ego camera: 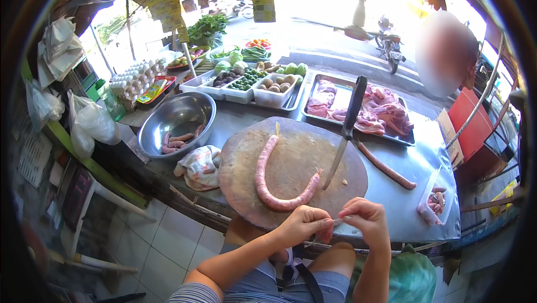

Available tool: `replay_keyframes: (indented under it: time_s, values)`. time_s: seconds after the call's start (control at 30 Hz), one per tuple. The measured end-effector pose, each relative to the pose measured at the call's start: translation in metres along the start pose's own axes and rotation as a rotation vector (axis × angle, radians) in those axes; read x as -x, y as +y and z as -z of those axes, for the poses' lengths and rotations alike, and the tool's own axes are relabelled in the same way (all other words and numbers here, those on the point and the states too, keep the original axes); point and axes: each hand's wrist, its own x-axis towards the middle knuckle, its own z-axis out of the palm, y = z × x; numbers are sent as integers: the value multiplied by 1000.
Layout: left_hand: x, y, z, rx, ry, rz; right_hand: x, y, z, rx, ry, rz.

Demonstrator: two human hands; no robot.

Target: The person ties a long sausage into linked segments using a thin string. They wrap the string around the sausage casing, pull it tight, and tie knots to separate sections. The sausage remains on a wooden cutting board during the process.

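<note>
Near the front edge of the round wooden chopping block (310,148), my left hand (308,223) pinches a short piece of raw sausage (325,232) that hangs below its fingers. My right hand (365,217) grips a thin, pale strand, probably casing, stretched between the two hands. A long raw sausage (262,173) lies in a U on the block, a pale casing end at its far tip. The black-handled knife (350,110) stands upright, its tip at the block. Right of the block, a thin brownish sharpening steel or rod (388,166) lies on the metal table.
A steel bowl (144,135) with short sausages and a stained cloth (203,166) lie left of the block. Behind are a meat tray (308,108) and vegetable tubs (266,98). A plastic container (447,206) with meat pieces stands at right. Another person's blurred head (447,53) is beyond.
</note>
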Motion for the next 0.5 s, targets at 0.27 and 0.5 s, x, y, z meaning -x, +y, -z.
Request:
replay_keyframes:
  time_s: [0.27,0.5]
  values:
    - [11,-11,-22,475,90,-342,22,12,-17,57,420,-122]
    - [-1,-23,-28,261,265,-360,49,-5,-63,-541,209,-229]
